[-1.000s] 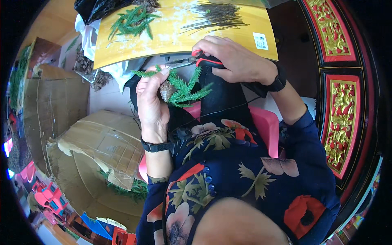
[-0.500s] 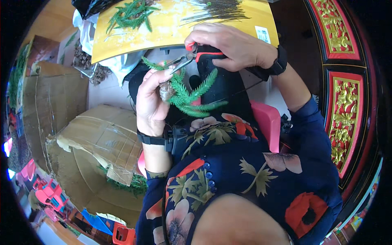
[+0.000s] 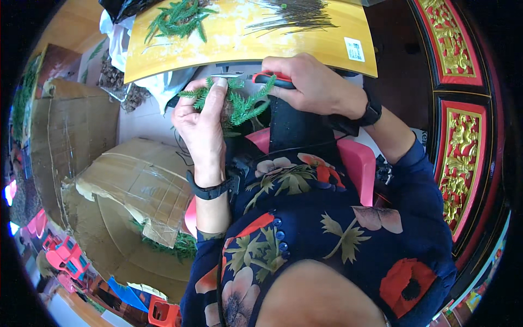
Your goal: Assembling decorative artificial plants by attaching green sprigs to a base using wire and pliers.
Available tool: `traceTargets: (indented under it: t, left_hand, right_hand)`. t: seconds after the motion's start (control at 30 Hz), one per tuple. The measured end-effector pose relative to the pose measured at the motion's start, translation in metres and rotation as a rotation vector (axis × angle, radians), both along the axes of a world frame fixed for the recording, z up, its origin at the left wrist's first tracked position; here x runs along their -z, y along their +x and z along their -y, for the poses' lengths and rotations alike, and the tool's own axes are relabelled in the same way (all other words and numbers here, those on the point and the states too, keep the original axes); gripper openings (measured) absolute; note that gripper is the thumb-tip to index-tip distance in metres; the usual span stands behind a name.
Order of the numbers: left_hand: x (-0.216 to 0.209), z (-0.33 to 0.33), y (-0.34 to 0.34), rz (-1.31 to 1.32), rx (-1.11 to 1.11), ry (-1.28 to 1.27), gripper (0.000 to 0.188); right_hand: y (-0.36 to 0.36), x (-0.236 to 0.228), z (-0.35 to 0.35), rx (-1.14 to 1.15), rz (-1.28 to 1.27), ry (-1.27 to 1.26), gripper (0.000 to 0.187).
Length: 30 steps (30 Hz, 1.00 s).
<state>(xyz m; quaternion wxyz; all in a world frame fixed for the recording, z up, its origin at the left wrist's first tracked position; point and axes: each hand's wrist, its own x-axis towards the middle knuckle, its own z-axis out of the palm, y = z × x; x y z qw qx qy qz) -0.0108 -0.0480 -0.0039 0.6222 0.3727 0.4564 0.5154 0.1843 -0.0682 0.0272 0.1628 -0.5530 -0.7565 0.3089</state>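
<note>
In my left hand [image 3: 201, 125] is a green artificial pine sprig [image 3: 246, 108], pinched between thumb and fingers. Its branches fan out to both sides of the thumb. A brownish pine cone [image 3: 226, 113] shows only partly among the needles. My right hand [image 3: 316, 87] is wrapped round the red and black handles of a pair of pliers [image 3: 274, 79]. Their metal jaws point left and lie level across the top of the sprig, close to my left thumb tip. Whether the jaws grip anything is too small to tell.
Ahead is a yellow table [image 3: 229, 41] bearing a heap of pine sprigs [image 3: 177, 22] and a bundle of thin dark wires [image 3: 294, 15]. To the left stands an open cardboard box [image 3: 136, 174] with greenery inside. Pine cones [image 3: 133, 98] lie beyond it. Carved panels [image 3: 463, 158] line the right.
Both hands have shifted, the left one up and slightly left. The sprig has turned in it, hiding most of the pine cone. The pliers have swung from slanting to level.
</note>
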Motion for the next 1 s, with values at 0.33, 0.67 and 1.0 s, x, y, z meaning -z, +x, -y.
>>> traceTargets:
  t: [0.33,0.67,1.0]
  left_hand:
    - [-0.001,-0.001,-0.009,0.207,0.151,-0.095,0.014]
    - [-0.001,0.000,-0.013,0.404,0.219,-0.341,0.022]
    - [0.012,-0.008,-0.019,0.682,0.505,-0.393,0.017]
  right_hand:
    - [0.021,0.008,-0.026,-0.226,0.036,0.327,0.036]
    - [0.023,0.016,-0.045,-0.419,0.000,0.556,0.043]
    - [0.022,0.017,-0.040,-0.340,-0.030,0.505,0.031]
